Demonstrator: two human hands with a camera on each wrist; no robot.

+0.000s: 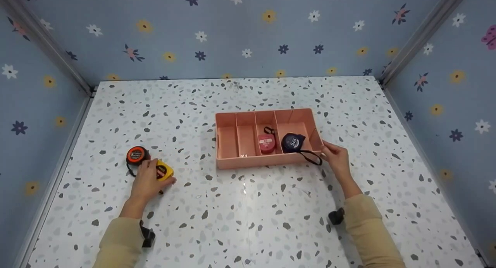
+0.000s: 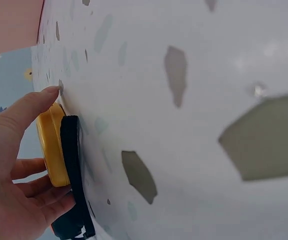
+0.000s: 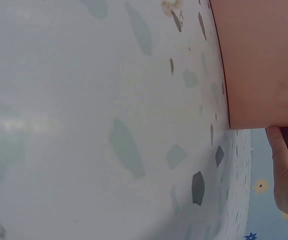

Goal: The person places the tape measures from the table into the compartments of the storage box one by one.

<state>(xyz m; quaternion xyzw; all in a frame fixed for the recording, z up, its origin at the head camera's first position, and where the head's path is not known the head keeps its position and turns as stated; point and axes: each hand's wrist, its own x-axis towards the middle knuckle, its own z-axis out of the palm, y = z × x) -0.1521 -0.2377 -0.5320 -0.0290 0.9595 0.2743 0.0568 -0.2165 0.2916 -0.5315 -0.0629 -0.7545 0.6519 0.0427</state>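
My left hand held the yellow tape measure, thumb at 1 end of the case and fingers about the other. The item was at the speckled tabletop, left of the pink box and just beside the orange-and-black tape measure. My right hand touched the box's near right corner; I could not tell whether it pinched the rim. Handling, as judged: compact, dense, stiff, slightly slippery, hardly fragile. Recommended hold: across 2 opposite case edges, clear of the dark strap.
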